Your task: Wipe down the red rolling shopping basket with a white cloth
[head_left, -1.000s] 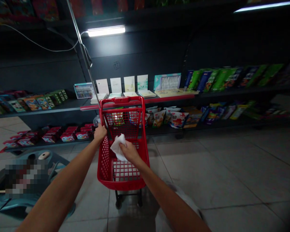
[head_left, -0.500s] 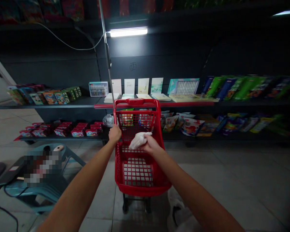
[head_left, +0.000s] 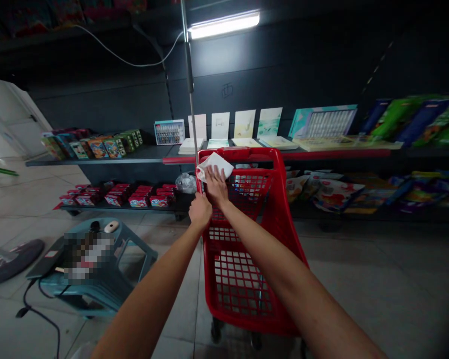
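Red shopping trolley [head_left: 258,152]: wheeled mesh basket, stood on the tiled floor before a dark shelf [head_left: 108,160] of boxed goods.
Left hand [head_left: 200,212]: closed around the trolley's left rim.
Right hand [head_left: 216,183]: laid flat with fingers extended, nothing gripped, pressed on a white cloth [head_left: 217,163].
White cloth: held against the far left corner of the trolley's top rim, beside a metal pole [head_left: 190,99].
Teal plastic stool [head_left: 134,259]: on the floor, left of the trolley.
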The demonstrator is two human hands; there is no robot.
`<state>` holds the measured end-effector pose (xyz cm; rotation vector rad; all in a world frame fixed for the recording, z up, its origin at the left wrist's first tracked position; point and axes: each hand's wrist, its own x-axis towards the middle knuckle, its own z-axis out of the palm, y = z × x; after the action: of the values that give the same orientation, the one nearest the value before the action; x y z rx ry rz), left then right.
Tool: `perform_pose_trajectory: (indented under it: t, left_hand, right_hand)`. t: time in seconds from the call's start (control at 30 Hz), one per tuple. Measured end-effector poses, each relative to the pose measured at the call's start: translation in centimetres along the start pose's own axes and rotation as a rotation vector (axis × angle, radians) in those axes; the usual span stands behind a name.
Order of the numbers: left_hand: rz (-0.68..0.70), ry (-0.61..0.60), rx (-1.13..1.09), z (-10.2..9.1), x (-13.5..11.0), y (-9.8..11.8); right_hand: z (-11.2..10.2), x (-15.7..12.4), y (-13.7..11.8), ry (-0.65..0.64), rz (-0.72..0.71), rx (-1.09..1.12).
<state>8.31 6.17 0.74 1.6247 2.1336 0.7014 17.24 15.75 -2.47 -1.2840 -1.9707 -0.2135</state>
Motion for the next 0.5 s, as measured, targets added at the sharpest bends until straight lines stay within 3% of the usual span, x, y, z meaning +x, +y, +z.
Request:
perform_pose_trajectory:
  t: [0.2,0.3,0.37,0.43,0.5]
  left_hand:
    - [-0.003,-0.006,-0.005,0.2,0.5,0.1]
    - [-0.011,-0.013,-0.009,0.1,0.5,0.4]
    - [-0.019,-0.015,-0.014,0.0,0.4,0.4]
    - [-0.018,-0.012,-0.016,0.0,0.4,0.4]
    - [-0.002,-0.006,-0.014,0.1,0.5,0.3]
  right_hand:
    - [1.7,-0.6,2.3,-0.006,-0.102,0.066]
    - [2.2,-2.2,3.6,-0.104,-0.09,0.111]
    - [2.7,-4.4,4.0,-0.235,0.008,0.23]
    - [3.0,-7.1,3.9,-0.321,0.225,0.511]
    - [2.8,-9.4,3.4,-0.296,0.471,0.819]
